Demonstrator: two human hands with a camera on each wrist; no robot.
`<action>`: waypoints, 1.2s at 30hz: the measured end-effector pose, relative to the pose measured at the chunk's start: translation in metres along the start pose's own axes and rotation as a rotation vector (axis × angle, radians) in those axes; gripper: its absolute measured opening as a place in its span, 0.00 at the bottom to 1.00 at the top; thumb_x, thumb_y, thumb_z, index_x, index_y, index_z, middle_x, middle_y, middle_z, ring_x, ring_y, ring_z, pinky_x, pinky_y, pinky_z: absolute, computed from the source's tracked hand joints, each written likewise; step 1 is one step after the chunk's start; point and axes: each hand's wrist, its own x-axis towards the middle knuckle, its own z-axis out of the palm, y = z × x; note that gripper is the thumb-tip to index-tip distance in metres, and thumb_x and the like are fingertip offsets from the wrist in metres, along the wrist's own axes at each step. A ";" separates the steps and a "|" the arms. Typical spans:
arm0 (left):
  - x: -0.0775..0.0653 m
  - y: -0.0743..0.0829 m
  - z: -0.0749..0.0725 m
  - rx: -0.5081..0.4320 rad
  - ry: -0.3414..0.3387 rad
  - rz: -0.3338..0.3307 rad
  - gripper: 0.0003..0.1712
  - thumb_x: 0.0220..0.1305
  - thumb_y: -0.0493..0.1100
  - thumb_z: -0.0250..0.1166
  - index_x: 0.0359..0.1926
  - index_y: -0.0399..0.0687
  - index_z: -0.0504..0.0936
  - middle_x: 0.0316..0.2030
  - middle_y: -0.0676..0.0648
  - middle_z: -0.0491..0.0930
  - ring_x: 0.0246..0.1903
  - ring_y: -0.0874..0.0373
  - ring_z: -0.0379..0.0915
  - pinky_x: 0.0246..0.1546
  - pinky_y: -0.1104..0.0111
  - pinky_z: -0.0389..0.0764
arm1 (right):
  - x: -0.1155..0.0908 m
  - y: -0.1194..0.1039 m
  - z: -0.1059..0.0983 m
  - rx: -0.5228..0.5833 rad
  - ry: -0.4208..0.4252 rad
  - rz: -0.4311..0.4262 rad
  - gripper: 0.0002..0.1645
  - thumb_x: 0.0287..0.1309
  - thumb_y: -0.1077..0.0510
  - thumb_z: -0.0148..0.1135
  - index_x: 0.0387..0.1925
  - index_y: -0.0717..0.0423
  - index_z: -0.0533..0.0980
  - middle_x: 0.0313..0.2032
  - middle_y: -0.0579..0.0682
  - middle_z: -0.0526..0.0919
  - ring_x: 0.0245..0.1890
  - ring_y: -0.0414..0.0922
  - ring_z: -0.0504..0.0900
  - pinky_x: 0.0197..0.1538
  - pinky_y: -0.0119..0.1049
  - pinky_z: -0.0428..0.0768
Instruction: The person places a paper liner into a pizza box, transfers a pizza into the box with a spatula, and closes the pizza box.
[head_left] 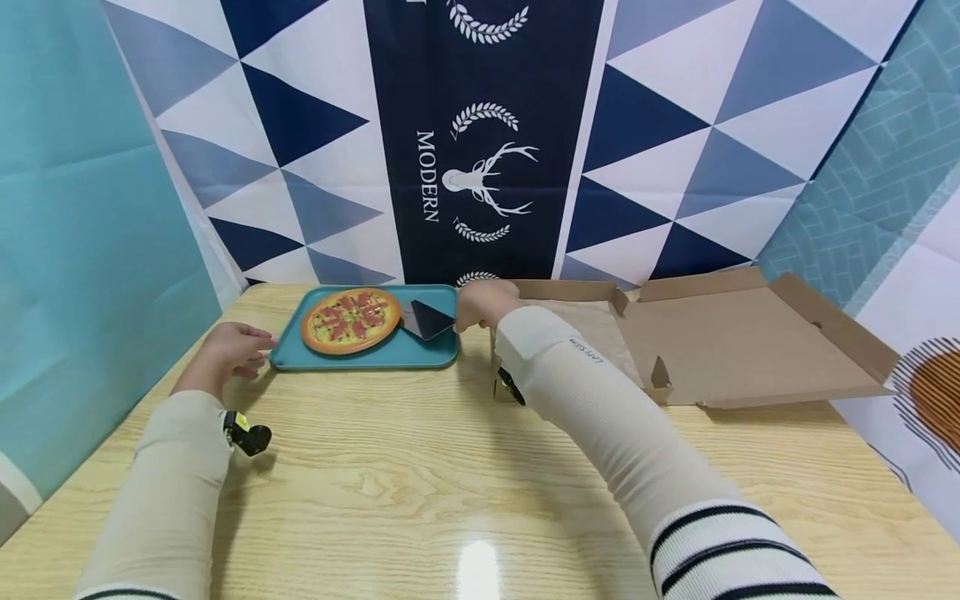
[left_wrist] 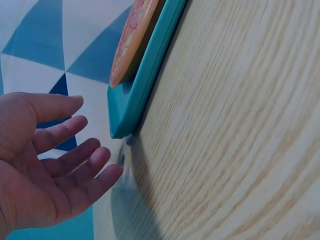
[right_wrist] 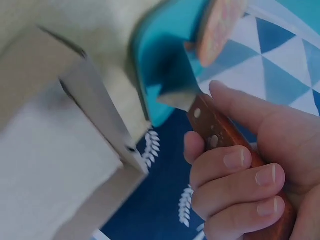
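Observation:
A round toy pizza point(head_left: 351, 322) with an orange crust lies on a teal tray point(head_left: 423, 357) at the back of the table. My right hand point(head_left: 486, 302) grips a pizza server by its brown wooden handle point(right_wrist: 205, 120), fingers curled round it in the right wrist view. The server's triangular metal blade point(head_left: 427, 320) hangs over the tray's right part, its tip right at the pizza's edge. My left hand point(head_left: 231, 348) is beside the tray's left end; in the left wrist view its fingers point(left_wrist: 92, 182) are loosely spread and hold nothing.
An open cardboard pizza box point(head_left: 742, 346), lined with pale paper point(head_left: 588, 325), stands right of the tray, its lid folded out to the right. A patterned cloth point(head_left: 480, 167) hangs close behind. Bare wooden table point(head_left: 375, 483) stretches in front.

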 end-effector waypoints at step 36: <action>0.029 -0.009 0.011 -0.061 -0.013 -0.039 0.39 0.56 0.23 0.52 0.71 0.26 0.55 0.67 0.27 0.56 0.31 0.63 0.73 0.36 0.69 0.84 | 0.013 0.005 -0.011 -0.101 -0.044 -0.227 0.19 0.59 0.41 0.64 0.23 0.49 0.77 0.22 0.43 0.76 0.16 0.37 0.67 0.28 0.32 0.68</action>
